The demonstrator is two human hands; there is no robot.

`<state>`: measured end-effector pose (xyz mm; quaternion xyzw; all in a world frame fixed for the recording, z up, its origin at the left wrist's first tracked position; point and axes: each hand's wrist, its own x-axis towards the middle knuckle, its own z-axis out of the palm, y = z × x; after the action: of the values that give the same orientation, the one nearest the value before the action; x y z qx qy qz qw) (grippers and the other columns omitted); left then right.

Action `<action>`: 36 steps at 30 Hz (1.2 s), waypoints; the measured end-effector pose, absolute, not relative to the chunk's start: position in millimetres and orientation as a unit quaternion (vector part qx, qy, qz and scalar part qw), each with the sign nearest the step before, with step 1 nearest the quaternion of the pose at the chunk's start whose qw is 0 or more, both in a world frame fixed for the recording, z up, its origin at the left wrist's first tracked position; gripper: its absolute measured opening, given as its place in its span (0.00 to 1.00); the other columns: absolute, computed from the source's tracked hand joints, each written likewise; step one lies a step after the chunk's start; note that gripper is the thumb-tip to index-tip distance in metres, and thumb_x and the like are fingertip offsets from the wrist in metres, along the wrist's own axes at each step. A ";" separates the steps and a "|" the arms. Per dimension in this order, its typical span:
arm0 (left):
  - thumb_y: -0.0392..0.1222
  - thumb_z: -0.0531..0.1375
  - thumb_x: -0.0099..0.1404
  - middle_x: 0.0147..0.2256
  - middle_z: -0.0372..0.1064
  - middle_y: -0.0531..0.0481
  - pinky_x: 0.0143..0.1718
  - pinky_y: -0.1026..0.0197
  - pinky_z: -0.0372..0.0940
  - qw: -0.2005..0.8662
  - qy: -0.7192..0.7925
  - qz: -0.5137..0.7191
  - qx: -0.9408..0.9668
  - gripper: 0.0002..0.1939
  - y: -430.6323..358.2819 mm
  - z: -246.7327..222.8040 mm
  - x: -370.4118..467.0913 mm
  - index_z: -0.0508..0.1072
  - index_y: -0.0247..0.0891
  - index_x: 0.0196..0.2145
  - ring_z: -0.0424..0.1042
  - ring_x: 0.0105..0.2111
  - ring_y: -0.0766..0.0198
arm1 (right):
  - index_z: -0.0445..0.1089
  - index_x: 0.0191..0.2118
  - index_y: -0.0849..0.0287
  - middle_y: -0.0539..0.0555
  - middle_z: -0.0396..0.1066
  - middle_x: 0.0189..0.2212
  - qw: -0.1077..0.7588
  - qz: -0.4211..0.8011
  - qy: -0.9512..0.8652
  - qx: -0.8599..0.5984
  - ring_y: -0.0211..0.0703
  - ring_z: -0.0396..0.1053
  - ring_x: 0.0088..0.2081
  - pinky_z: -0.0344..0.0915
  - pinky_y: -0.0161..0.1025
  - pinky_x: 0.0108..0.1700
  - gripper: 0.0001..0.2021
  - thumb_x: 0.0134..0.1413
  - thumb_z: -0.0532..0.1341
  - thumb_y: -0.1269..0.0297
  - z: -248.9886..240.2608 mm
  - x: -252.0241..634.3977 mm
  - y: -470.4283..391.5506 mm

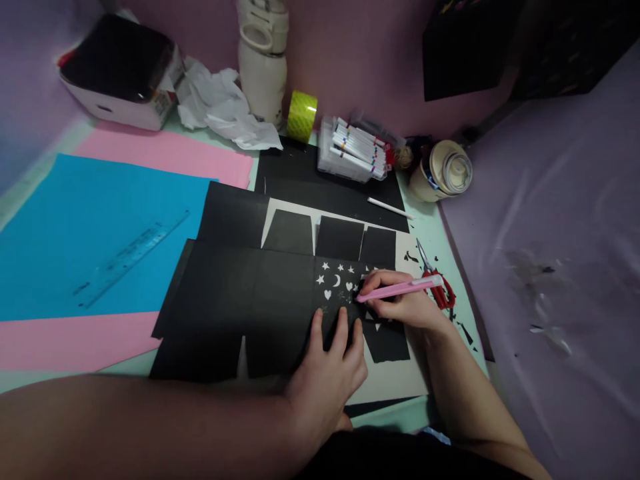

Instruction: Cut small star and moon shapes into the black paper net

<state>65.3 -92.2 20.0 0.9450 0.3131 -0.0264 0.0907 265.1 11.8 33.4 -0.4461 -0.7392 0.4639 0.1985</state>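
A black card sheet (285,287) with flaps lies over a pale board (350,393). Stars, a crescent moon and hearts are cut through its right panel, with pale outlines of further stars beside them. My right hand (393,300) pinches a slim pink craft knife (400,289), its tip down at the card near the cut shapes; the blade is too small to make out. Fingers spread, my left hand (335,360) presses flat on the card just below the shapes, holding nothing.
Red-handled scissors (440,290) and black scraps lie at right. Behind are a white pencil-like stick (390,207), a marker box (345,170), yellow tape (302,117), a bottle (263,80) and a lidded cup (435,177). At left, a clear ruler (137,257) rests on blue paper (100,193).
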 end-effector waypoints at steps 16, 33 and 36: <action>0.72 0.59 0.53 0.65 0.52 0.39 0.56 0.21 0.46 0.086 0.316 -0.020 0.945 0.43 -92.6 20.7 66.0 0.66 0.47 0.60 0.46 0.64 0.28 | 0.75 0.34 0.57 0.52 0.75 0.32 0.194 0.440 -0.759 -0.438 0.40 0.72 0.35 0.68 0.36 0.36 0.06 0.50 0.62 0.73 32.0 264.5 11.7; 0.73 0.59 0.52 0.65 0.53 0.39 0.56 0.22 0.47 0.086 0.319 -0.022 0.943 0.44 -92.0 21.3 65.8 0.67 0.47 0.60 0.46 0.64 0.29 | 0.76 0.33 0.58 0.53 0.75 0.32 0.207 0.440 -0.748 -0.452 0.40 0.72 0.35 0.67 0.36 0.35 0.08 0.47 0.62 0.75 28.5 263.9 10.6; 0.73 0.60 0.52 0.65 0.52 0.39 0.56 0.21 0.46 0.093 0.318 -0.025 0.943 0.44 -91.8 21.9 65.8 0.67 0.46 0.60 0.45 0.64 0.29 | 0.76 0.33 0.58 0.52 0.75 0.32 0.210 0.442 -0.742 -0.459 0.40 0.72 0.34 0.66 0.35 0.35 0.09 0.46 0.61 0.76 27.8 264.3 10.5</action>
<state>65.8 -91.8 21.9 0.9433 0.3176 -0.0249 0.0932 264.3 10.5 27.8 -0.4588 -0.7418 0.4418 0.2099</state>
